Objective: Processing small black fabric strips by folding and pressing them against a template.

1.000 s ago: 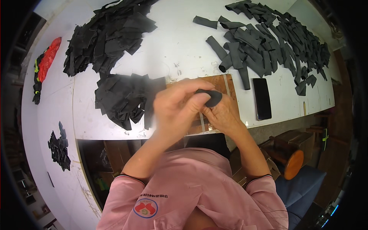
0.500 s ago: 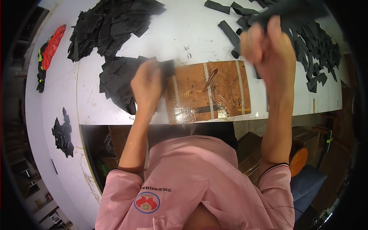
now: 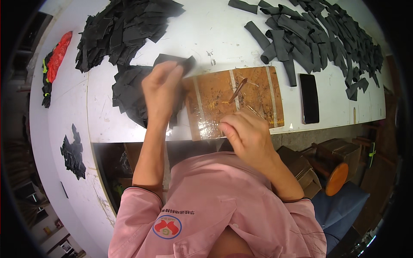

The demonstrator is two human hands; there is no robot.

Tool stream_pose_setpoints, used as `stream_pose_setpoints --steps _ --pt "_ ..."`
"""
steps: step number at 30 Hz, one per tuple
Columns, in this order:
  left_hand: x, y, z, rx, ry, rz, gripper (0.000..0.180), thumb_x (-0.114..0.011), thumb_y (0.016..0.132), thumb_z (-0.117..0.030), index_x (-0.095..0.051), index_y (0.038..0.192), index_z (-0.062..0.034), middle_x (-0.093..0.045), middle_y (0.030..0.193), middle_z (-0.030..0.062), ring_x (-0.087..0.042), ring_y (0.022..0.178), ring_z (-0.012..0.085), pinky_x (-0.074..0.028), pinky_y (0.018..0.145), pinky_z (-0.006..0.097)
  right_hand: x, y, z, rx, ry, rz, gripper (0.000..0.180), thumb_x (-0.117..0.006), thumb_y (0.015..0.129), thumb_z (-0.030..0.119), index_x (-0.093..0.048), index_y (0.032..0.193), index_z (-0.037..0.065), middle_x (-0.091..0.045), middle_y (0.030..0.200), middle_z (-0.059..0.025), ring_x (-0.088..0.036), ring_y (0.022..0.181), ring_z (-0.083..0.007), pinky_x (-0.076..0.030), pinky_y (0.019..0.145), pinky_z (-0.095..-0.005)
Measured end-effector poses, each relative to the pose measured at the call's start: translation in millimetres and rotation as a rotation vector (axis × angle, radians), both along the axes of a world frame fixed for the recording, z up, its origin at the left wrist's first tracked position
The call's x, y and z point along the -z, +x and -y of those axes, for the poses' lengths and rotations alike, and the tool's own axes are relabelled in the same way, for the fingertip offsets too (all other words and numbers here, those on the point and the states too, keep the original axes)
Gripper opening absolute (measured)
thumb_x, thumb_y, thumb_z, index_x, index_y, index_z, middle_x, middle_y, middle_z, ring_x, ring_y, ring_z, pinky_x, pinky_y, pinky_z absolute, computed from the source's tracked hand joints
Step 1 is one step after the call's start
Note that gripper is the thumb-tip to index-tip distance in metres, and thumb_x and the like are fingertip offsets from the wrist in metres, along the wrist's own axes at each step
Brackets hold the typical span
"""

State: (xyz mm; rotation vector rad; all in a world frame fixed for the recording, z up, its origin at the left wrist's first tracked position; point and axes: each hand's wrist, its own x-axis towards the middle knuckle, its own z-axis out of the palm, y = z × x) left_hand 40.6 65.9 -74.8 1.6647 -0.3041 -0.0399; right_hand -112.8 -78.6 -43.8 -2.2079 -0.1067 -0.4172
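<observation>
My left hand (image 3: 161,88) is closed with a black fabric piece (image 3: 184,64) pinched at its fingertips. The piece is smeared by motion and sticks out over the far left corner of a brown board (image 3: 211,96) crossed by pale tape strips. Under and beside that hand lies a pile of flat black fabric pieces (image 3: 129,92). Low over the board's near edge, my right hand (image 3: 249,133) has its fingers curled together; anything inside them is hidden. A brown pointed stick (image 3: 238,90) rises at a slant from the board.
A larger heap of flat black pieces (image 3: 122,32) lies at the far left. Narrow black fabric tubes (image 3: 297,36) spread over the far right of the white table (image 3: 206,43). A phone (image 3: 309,99) lies right of the board. A red-and-black bundle (image 3: 56,62) and black scraps (image 3: 74,157) are further left.
My right hand came back from the far right heap to the board's near edge and let go of the black fabric it held there. My left hand lifted a fabric piece slightly.
</observation>
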Motion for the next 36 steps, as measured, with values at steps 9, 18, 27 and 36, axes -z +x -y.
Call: stream_pose_setpoints --steps 9,18,27,36 --pt "-29.1 -72.3 -20.7 0.605 -0.784 -0.717 0.014 -0.059 0.075 -0.004 -0.061 0.088 -0.0008 -0.058 0.094 0.0131 -0.057 0.081 0.0191 -0.046 0.072 0.028 -24.2 11.0 -6.4 0.055 0.334 0.114 0.026 -0.071 0.061 0.006 -0.057 0.083 0.001 -0.057 0.077 -0.0097 -0.056 0.064 -0.0195 -0.044 0.056 -0.0270" --pt "-47.9 -58.7 -15.4 0.634 -0.627 -0.735 0.036 -0.054 0.080 -0.024 -0.054 0.098 0.0072 -0.059 0.090 0.0109 -0.055 0.082 0.0144 -0.041 0.072 0.024 -19.4 -0.5 16.1 -0.063 0.623 -0.241 0.008 -0.064 0.069 0.004 -0.060 0.073 -0.002 -0.056 0.061 -0.0054 -0.050 0.055 -0.0090 -0.038 0.050 -0.0213" --pt "-68.9 -44.8 -15.8 0.772 0.009 -0.646 0.011 -0.061 0.074 -0.001 -0.060 0.084 0.0045 -0.060 0.072 0.0048 -0.055 0.064 0.0069 -0.043 0.059 0.018 -17.2 1.8 24.3 -0.203 0.392 -0.198 0.009 -0.062 0.071 0.007 -0.060 0.074 -0.002 -0.055 0.061 -0.0096 -0.052 0.056 -0.0176 -0.040 0.051 -0.0267" --pt "-71.8 -66.0 -17.7 0.669 0.399 -0.192 0.013 -0.054 0.073 0.008 -0.058 0.086 0.0064 -0.060 0.073 0.0040 -0.055 0.067 0.0064 -0.045 0.061 0.019 -5.1 3.5 20.5 -0.217 0.360 -0.272 0.010 -0.062 0.070 0.009 -0.060 0.072 -0.001 -0.055 0.062 -0.0089 -0.052 0.057 -0.0208 -0.040 0.053 -0.0291"
